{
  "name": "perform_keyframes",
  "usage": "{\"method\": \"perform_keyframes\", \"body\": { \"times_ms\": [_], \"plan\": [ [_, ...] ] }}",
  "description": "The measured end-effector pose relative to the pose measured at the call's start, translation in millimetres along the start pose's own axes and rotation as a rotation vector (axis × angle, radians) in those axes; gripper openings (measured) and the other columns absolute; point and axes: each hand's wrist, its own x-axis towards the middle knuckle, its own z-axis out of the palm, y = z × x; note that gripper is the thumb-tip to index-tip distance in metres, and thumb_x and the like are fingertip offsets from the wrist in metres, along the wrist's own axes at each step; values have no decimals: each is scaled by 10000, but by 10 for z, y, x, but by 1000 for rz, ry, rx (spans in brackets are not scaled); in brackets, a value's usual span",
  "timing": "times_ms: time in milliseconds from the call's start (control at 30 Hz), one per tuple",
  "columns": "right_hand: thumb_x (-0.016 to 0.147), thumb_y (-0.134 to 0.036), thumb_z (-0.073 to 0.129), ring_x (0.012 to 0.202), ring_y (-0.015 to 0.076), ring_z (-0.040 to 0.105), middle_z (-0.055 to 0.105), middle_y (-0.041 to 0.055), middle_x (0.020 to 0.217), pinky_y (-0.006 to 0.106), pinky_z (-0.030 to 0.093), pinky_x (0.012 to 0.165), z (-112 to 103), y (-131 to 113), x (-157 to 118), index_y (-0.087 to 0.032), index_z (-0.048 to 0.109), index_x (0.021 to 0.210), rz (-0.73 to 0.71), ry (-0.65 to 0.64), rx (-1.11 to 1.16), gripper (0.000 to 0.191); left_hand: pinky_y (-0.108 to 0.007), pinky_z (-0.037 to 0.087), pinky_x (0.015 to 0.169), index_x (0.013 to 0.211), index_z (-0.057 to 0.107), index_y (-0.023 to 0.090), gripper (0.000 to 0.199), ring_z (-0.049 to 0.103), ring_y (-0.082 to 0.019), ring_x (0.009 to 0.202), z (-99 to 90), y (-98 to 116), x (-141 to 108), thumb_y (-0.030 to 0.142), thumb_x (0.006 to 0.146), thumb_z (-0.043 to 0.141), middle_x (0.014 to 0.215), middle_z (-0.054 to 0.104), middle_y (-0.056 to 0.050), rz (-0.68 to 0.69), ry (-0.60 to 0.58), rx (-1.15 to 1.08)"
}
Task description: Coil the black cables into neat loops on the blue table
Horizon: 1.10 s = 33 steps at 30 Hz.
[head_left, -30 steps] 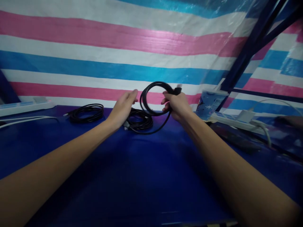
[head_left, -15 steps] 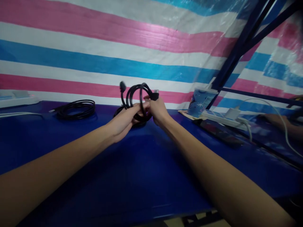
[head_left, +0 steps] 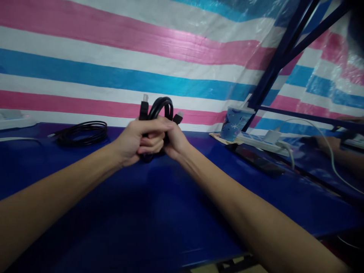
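A black cable point(head_left: 161, 105), wound into a small bundle of loops, is held upright between my two hands above the blue table point(head_left: 133, 212). Its two plugs stick up on either side of the loops, the left one with a light metal tip. My left hand point(head_left: 142, 138) is closed around the bundle, fingers curled over it. My right hand point(head_left: 175, 138) grips it from the right, its fingers mostly hidden behind the left hand and the loops. Further left on the table lies a second coiled black cable point(head_left: 82, 133).
To the right are a patterned blue cup point(head_left: 235, 123) with a straw, a dark phone-like slab point(head_left: 256, 159) and a white power strip point(head_left: 260, 143). Another white strip point(head_left: 17, 120) sits far left. A person's arm point(head_left: 338, 149) shows at right. Striped sheeting point(head_left: 142, 49) hangs behind.
The cable's open loops have been drawn into a tighter bundle. My left hand has gone from loosely extended fingers to a closed grip, and both hands shifted slightly left in view.
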Motion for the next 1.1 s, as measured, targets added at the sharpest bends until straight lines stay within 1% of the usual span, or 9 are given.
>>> {"method": "perform_keyframes", "body": {
  "times_ms": [100, 200, 300, 467, 567, 700, 800, 1000, 1100],
  "plan": [
    [844, -289, 522, 448, 68, 505, 445, -66, 463, 210, 428, 553, 82, -104, -102, -156, 525, 709, 160, 57, 338, 188, -201, 198, 344, 443, 261, 175, 422, 169, -17, 259, -261, 58, 94, 176, 792, 499, 343, 121, 62, 99, 205, -89],
    [833, -303, 568, 472, 90, 556, 356, -89, 385, 222, 463, 610, 154, -172, -198, -155, 559, 697, 140, -56, 373, 201, -194, 275, 359, 492, 285, 188, 408, 185, -17, 280, -491, 24, 191, 186, 765, 588, 351, 154, 84, 112, 389, -161],
    [856, -331, 548, 354, 69, 436, 289, -103, 334, 221, 462, 563, 168, -236, -233, -164, 553, 659, 75, -167, 328, 258, -206, 360, 402, 501, 317, 196, 400, 253, -33, 304, -544, -59, 232, 227, 740, 636, 346, 225, 90, 16, 437, -207],
    [870, -351, 531, 305, 36, 186, 206, -113, 334, 174, 308, 386, -38, -363, -80, -186, 380, 583, 34, 169, 422, 364, -287, 516, 709, 679, 540, 177, 145, 617, -130, 642, -196, -214, 172, 281, 769, 584, 573, 570, 23, 67, 272, -342],
    [859, -349, 514, 332, 37, 162, 200, -108, 376, 178, 208, 352, -140, -336, 10, -197, 320, 596, 112, 332, 449, 360, -293, 474, 892, 789, 632, 173, 100, 627, -172, 951, 15, -287, 114, 203, 701, 668, 886, 681, -26, 163, 117, -170],
    [792, -406, 561, 352, 43, 165, 229, -98, 409, 202, 165, 357, -133, -166, 25, -204, 332, 579, 209, 212, 311, 372, -259, 478, 744, 568, 625, 181, 248, 616, -130, 646, 39, -260, 74, 315, 776, 627, 566, 636, -12, 55, 140, 183],
    [751, -387, 584, 373, 63, 276, 310, -70, 414, 222, 240, 385, -148, -73, 34, -197, 391, 540, 51, 122, -9, 344, -271, 421, 560, 437, 520, 198, 446, 383, -82, 320, -19, -171, 54, 409, 830, 523, 283, 360, 44, -100, 150, 58],
    [717, -198, 576, 424, 63, 398, 460, -51, 464, 207, 314, 437, -313, -106, 55, -166, 511, 561, -165, 133, -296, 172, -263, 198, 463, 336, 324, 174, 540, 237, -47, 357, -98, -145, 21, 379, 755, 595, 322, 210, 54, -270, -250, -104],
    [778, -289, 556, 393, 81, 463, 480, -32, 420, 210, 369, 431, -157, -161, -84, -164, 532, 553, -89, 53, -232, 259, -247, 166, 431, 388, 280, 174, 462, 202, -33, 349, -317, -207, 135, 259, 676, 631, 348, 211, 70, -196, 7, -103]
  ]
}}
